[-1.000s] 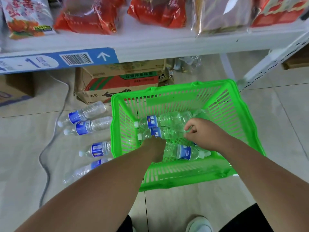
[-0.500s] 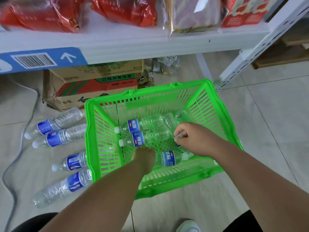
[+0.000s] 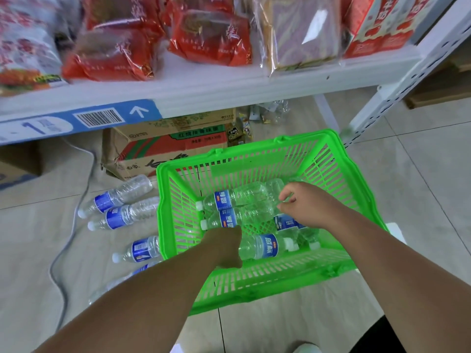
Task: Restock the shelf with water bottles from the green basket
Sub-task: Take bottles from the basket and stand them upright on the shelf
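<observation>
Currently green basket point(image 3: 244, 167) holds several water bottles point(image 3: 239, 198) lying flat.

Floor point(image 3: 420, 200): pale tiles with thin dark joints.
On floor, centre: green basket point(image 3: 249, 169), standing upright just in front of the shelf.
On floor, left of basket: four water bottles point(image 3: 119, 196) lying on their sides, caps pointing left; nearest one partly hidden behind an arm.
On floor, under shelf: printed cardboard box point(image 3: 165, 154), plain box point(image 3: 17, 161) at far left, scattered wrappers point(image 3: 265, 113).
On floor, left: grey cable point(image 3: 74, 225) snaking toward the viewer.
Shelf point(image 3: 229, 90): white board on a perforated post point(image 3: 397, 87), blue barcode strip point(image 3: 96, 117) on its front edge.
On shelf: red snack packs point(image 3: 211, 39), clear-wrapped pack point(image 3: 300, 31), red carton point(image 3: 379, 24).
</observation>
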